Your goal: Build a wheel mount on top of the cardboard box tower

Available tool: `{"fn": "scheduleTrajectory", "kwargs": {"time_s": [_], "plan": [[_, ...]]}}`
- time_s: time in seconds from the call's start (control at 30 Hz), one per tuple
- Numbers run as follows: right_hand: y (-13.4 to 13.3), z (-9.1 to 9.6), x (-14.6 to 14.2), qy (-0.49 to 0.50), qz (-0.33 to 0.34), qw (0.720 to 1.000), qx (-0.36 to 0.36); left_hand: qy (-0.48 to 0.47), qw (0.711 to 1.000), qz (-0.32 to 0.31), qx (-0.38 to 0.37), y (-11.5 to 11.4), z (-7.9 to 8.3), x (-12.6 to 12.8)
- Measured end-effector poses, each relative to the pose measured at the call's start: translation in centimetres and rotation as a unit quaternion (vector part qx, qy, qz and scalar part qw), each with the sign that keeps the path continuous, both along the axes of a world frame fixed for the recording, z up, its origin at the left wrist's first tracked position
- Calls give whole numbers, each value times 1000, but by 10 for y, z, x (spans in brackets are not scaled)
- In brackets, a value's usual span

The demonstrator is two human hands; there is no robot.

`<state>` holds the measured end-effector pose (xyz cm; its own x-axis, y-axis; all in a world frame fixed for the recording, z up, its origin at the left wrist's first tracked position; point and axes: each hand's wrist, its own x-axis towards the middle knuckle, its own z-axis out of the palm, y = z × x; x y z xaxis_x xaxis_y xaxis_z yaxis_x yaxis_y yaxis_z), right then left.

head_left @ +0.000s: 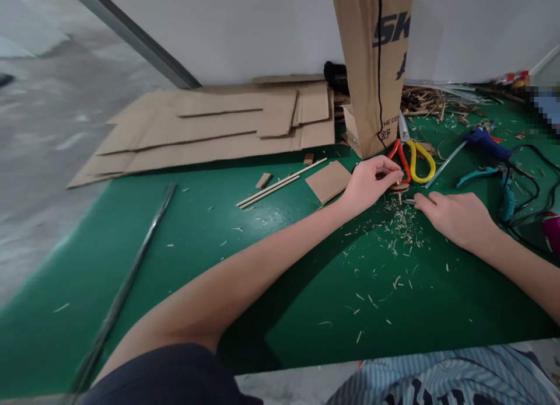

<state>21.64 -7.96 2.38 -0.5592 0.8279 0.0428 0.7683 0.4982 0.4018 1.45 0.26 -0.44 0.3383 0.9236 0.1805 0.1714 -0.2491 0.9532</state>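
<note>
"What does the head camera give me?"

"Just that one view. I'm looking down on a green-topped table (306, 329), with the left hand (370, 183) and right hand (455, 218) close together near its far edge."

"And the fingers?"

"The left fingers (389, 171) are pinched together, and I can't tell if anything small sits between them. Just below them lies a small round cardboard disc (399, 188). The right fingers (422, 202) are curled around a short metal blade (409, 201), and only its tip shows, pointing toward the disc."

"What's around them?"

"Wood shavings (400, 230) are scattered under both hands. Red-and-yellow scissors (409, 160) lie just past the disc, and a blue glue gun (485, 143) and teal pliers (479, 174) sit to the right among black cables (529, 183). To the left are thin wooden sticks (275, 186) and a cardboard square (328, 181), with a long metal rod (126, 276) nearer me. Flattened cardboard sheets (210, 131) lie on the floor beyond the table."
</note>
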Motion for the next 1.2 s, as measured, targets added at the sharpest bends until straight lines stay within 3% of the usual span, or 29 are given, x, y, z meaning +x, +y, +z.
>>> {"fn": "scheduleTrajectory", "kwargs": {"time_s": [0.13,0.33,0.57,0.73,0.93,1.2], "plan": [[8,2,-3,10,-24,1000,-1,-1,1000,3,-13,0,1,0],[0,6,-6,-4,-3,998,-56,-27,999,1,-46,-3,3,0],[-10,6,-4,-6,-3,999,-41,-22,999,-19,-32,-4,0,0],[-15,3,-5,-7,-6,999,-35,-38,999,15,-23,-1,-3,-1],[-7,-4,-1,48,-16,998,-32,-14,1000,-4,-24,-2,-1,0],[1,7,1,59,-36,995,-72,-42,998,-10,-47,-3,1,0]]}}
